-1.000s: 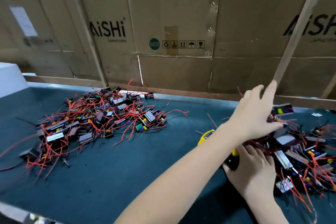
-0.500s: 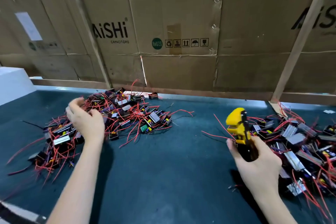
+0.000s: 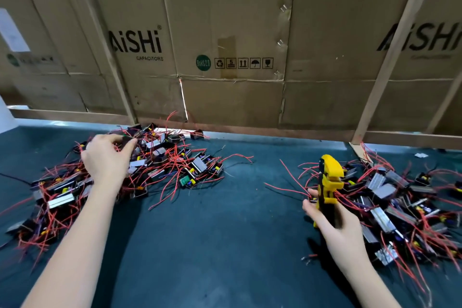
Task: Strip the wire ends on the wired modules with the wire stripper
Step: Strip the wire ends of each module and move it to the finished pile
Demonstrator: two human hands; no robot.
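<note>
Head view: the right hand (image 3: 335,222) has its grip closed round the dark handles of the yellow wire stripper (image 3: 327,182), holding it upright with the yellow head topmost and the jaws facing right, just in front of the right pile of wired modules (image 3: 390,202). The left hand (image 3: 107,160) reaches into the left pile of wired modules (image 3: 160,165), its fingers curled and pinching a small dark module (image 3: 126,142) at the top of that heap. Both piles lie loose on the dark teal bench (image 3: 225,245), with no tray or bin round them; the only containers in sight are the flattened cardboard boxes (image 3: 225,45) printed "AiSHi CAPACITORS" that stand as a wall along the far edge of the bench, and nothing shows of what they hold. The modules are small black blocks, many with a silvery metal plate and a yellow part, each trailing thin red wires that tangle across one another and stray outward over the bench. A green circuit board (image 3: 185,180) shows at the near edge of the left pile. Pale wooden battens (image 3: 390,57) lean across the cardboard, and a small wire offcut (image 3: 308,257) lies on the bench near the right forearm.
</note>
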